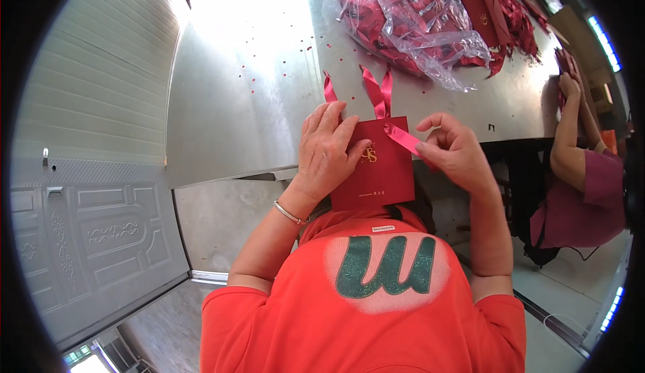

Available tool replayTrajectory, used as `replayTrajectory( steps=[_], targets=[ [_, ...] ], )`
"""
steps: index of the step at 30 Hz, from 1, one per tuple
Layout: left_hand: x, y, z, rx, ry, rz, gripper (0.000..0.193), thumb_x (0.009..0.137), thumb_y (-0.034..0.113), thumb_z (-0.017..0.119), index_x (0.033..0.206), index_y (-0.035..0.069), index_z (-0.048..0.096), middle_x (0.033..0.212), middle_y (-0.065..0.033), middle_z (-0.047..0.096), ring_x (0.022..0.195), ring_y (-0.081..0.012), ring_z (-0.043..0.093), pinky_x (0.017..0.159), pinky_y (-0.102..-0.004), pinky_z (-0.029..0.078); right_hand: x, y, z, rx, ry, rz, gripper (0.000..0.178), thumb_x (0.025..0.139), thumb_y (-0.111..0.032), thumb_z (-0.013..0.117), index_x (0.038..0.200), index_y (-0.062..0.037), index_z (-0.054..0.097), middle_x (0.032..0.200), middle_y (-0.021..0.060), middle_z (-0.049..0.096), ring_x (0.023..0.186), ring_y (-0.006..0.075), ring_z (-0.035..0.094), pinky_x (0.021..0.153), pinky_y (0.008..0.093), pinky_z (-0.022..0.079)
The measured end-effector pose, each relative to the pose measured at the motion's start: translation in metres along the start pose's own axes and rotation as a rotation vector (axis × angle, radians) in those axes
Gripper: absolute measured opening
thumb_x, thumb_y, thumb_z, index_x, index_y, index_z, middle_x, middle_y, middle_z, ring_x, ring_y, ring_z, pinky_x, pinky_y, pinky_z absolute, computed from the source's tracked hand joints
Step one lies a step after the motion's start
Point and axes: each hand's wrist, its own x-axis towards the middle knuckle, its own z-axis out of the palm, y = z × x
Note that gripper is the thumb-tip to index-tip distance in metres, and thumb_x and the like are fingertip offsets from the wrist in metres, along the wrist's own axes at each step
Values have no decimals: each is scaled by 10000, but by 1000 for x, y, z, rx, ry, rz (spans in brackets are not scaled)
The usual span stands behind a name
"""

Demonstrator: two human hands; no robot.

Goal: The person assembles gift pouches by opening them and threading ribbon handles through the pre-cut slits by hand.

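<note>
A small dark red paper gift bag [381,175] with a gold emblem lies flat at the near edge of a steel table [248,104]. My left hand [328,148] presses flat on the bag's left side, fingers spread. My right hand [451,150] pinches a pink-red ribbon [402,138] that comes out of the bag's top right corner. More ribbon ends [376,91] stick up from the bag's top edge onto the table.
A heap of red bags in clear plastic wrap [416,20] lies at the far side of the table. Another person [578,171] in a magenta top works at the right edge. Small red punch dots [262,67] scatter over the steel. A grey embossed door panel [94,239] is at left.
</note>
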Motion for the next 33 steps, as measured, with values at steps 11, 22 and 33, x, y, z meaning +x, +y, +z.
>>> replayTrajectory(
  steps=[11,22,33],
  targets=[
    [1,4,-9,32,-12,-189,428,672,322,828,885,32,596,973,-123,571,933,-305,544,833,-407,427,15,-28,2,148,-212,-267,225,866,22,630,1087,29,673,953,94,708,955,146,674,839,272,532],
    [2,-5,-21,1,-68,-104,41,785,38,622,812,8,627,900,-146,617,883,-339,598,781,-418,507,43,-41,37,417,128,-678,117,947,-37,597,1048,-10,649,867,39,626,681,93,552,651,240,471],
    [13,-14,-38,-96,-195,-188,73,782,33,611,806,-9,665,868,-147,647,884,-335,623,776,-413,517,56,20,79,97,83,-277,122,964,-108,610,1002,-3,659,731,-63,556,608,1,459,520,171,375]
  ],
)
